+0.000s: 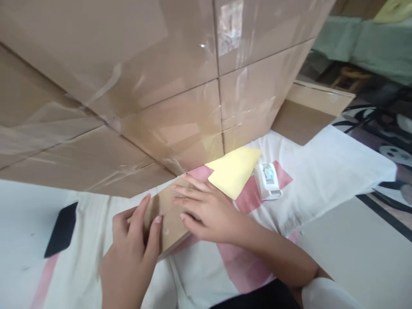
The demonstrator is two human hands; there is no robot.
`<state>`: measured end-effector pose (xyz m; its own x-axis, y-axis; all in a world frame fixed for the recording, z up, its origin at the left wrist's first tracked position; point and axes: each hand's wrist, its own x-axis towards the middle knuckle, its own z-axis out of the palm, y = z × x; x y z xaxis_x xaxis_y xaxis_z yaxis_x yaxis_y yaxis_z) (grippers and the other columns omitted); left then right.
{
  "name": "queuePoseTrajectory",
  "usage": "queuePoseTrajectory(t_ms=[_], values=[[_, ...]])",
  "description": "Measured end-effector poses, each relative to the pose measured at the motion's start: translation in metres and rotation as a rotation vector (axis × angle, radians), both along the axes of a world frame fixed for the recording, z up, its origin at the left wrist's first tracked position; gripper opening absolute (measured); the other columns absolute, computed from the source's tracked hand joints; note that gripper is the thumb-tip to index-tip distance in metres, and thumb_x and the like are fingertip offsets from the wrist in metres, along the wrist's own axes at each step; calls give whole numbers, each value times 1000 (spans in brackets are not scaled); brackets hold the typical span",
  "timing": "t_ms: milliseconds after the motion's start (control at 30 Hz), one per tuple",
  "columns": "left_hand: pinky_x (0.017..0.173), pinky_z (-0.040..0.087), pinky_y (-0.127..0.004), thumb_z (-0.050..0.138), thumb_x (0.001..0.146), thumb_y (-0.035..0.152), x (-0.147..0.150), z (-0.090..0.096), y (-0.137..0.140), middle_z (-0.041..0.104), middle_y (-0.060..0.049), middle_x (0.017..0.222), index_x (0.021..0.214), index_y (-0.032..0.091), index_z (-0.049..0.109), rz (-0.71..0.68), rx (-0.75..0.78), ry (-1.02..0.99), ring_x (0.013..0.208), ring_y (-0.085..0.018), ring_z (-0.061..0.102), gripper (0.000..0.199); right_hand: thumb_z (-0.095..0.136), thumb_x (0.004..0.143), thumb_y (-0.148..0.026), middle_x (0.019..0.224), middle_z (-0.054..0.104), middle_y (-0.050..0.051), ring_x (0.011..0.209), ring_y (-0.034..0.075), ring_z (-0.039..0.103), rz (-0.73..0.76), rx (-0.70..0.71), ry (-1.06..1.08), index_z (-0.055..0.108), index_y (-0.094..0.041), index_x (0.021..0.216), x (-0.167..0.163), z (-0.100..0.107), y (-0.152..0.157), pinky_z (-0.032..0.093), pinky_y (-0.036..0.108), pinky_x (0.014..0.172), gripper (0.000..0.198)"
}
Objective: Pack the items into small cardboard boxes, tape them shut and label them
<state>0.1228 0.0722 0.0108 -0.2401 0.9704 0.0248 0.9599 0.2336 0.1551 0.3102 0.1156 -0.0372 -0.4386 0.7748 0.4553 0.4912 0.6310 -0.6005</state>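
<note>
Steadying the flat cardboard box (170,225) calls, we judge, for even, light pressure from both hands; our right hand (206,210) lies flat on top, fingers spread, clasping nothing; our left hand (130,246) bends over the left end, thumb on top, though we cannot tell whether it grips; the box lies on the pink-and-white cloth (93,231), just beside the near foot of the taped carton stack (186,124); its near edge slants from near left to far right, seemingly along its long axis, though our right hand hides the far end.
</note>
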Motion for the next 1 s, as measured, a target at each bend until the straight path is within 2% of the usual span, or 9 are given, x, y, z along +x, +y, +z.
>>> queuePoseTrajectory(t_ms=[133,233,333,433,533,667,767,867,1000], values=[[54,41,-31,38,98,61,-4,-4,0,54,-5,135,147,42,42,21,41,-55,84,-22,66,53,54,101,-36,152,57,4,154,22,31,37,-75,78,67,-18,130,4,2,-2,31,42,125,37],[59,44,-33,39,95,65,-13,-9,3,56,-5,133,145,41,46,12,68,-86,94,-26,67,56,46,106,-34,153,55,5,150,16,39,42,-191,330,64,-19,132,8,-4,2,32,37,124,36],[64,46,-36,41,92,70,-19,-12,7,59,-5,131,141,39,50,-1,100,-110,84,-23,65,59,40,106,-27,143,63,6,138,15,53,-117,-336,586,67,-20,124,9,-17,15,39,34,118,33],[69,47,-37,43,92,69,-18,-10,8,60,-4,132,137,36,52,-8,100,-155,78,-20,62,57,46,101,-23,128,70,7,121,18,63,-266,-501,638,69,-19,117,9,-31,30,47,34,107,28],[71,46,-35,42,95,65,-13,-5,7,60,-2,134,134,35,52,-11,81,-171,85,-21,63,50,47,98,-22,117,73,6,106,18,68,-249,-592,567,68,-19,113,8,-36,37,51,32,96,26],[68,44,-32,40,98,61,-7,0,5,58,1,138,131,39,53,-56,70,-149,101,-22,65,42,47,96,-20,122,72,9,116,21,64,-339,-477,307,67,-19,116,12,-40,39,47,34,101,28],[67,43,-30,38,99,60,-4,-1,5,58,3,137,129,40,54,-65,79,-112,107,-21,65,39,51,94,-24,146,58,18,141,32,45,-499,-421,-53,64,-13,129,19,-49,44,29,50,119,39],[67,43,-30,37,100,59,0,-3,5,59,2,135,129,39,55,-55,100,-75,108,-21,65,40,48,96,-31,160,44,16,154,38,22,-536,-459,-273,53,-12,146,27,-62,52,7,63,123,54],[66,43,-29,36,101,57,5,-7,3,61,-1,133,128,36,58,-47,148,-36,111,-23,64,41,41,100,-39,161,45,13,154,37,24,-539,-458,-358,51,-15,150,30,-68,55,-2,65,123,56]])
